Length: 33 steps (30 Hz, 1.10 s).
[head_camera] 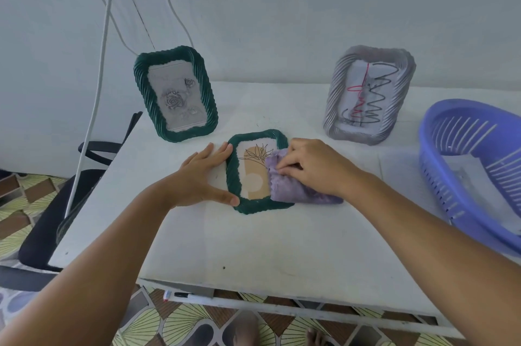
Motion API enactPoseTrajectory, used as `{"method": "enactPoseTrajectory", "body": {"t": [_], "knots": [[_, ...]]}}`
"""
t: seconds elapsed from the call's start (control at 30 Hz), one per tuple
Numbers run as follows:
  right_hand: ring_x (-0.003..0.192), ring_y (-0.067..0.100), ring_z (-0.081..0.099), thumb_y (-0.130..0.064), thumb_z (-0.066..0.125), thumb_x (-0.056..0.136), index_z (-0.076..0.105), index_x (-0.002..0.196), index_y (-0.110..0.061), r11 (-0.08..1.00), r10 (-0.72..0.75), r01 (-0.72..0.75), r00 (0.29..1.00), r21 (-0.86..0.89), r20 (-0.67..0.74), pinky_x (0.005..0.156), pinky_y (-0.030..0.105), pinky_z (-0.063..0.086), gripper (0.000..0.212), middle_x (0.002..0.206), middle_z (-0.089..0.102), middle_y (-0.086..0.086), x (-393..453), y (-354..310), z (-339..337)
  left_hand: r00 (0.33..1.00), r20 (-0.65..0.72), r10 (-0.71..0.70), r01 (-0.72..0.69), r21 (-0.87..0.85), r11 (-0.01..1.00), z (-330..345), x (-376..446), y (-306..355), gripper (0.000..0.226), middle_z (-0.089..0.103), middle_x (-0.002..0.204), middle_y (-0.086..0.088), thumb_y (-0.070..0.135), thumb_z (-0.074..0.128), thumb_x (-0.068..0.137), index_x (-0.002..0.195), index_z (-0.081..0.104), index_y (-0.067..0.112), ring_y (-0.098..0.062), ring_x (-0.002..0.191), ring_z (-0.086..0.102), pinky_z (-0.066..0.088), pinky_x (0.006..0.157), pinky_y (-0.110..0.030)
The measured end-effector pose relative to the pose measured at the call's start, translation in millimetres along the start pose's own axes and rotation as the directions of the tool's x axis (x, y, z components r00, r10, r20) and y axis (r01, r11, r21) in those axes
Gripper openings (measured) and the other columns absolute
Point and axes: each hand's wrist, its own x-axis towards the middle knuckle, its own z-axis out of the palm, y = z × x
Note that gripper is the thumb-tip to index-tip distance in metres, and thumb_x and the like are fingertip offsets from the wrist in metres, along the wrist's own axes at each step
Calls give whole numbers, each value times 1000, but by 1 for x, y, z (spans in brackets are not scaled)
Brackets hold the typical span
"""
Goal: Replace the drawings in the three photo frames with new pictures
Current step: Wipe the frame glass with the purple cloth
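While white cables [95, 86] hang down the pale wall at the far left, a dark chair [53, 218] is seen beside the white table [253, 247], whose surface is smooth and matte. An upright green frame [174, 93] with a twisted, rope-like border and rounded corners is stood at the table's back left; a grey rose drawing is held in it. Nearer the front, a second green frame [255, 173] of the same ribbed moulding is laid flat, a beige and white picture with a thin line-drawn plant shown inside. Its left edge is touched by the left hand [200, 179], whose fingers are straight and spread, the thumb set against the lower left corner. A soft, fuzzy lilac cloth [293, 184] is pressed onto the right part of that frame by the right hand [313, 168], whose fingers are curled and pinched on the fabric. Further right, a grey frame [369, 96] with the same twisted border is propped upright, red and black scribbles visible in it. A slotted purple plastic basket [473, 165] is set at the right edge.
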Motion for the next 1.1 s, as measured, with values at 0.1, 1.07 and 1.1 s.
{"method": "enactPoseTrajectory", "body": {"t": [0.1,1.07,1.1], "knots": [[81,2,49,-41,69,94,80,100,-36,999,-15,19,986,-25,164,72,25,42,13,86,53,-10,-7,0,-12,1000,-3,5,-5,-7,1000,0,-2,2,130,-9,168,17,69,82,58,156,-2,54,-15,155,-12,0,124,-45],[76,17,53,-27,50,102,73,94,-16,946,262,-279,958,-163,-115,72,33,46,28,93,50,-1,49,-9,13,1000,-25,12,-13,-30,999,-1,-6,8,126,-3,163,24,58,87,64,157,2,51,-10,154,-11,0,123,-39],[76,16,53,-26,50,101,73,93,-15,946,268,-281,958,-163,-99,70,33,44,27,93,51,-1,49,-10,12,1000,-24,14,-15,-35,999,-1,-7,8,126,-1,160,26,57,87,65,157,2,51,-9,154,-11,-1,123,-38]]}}
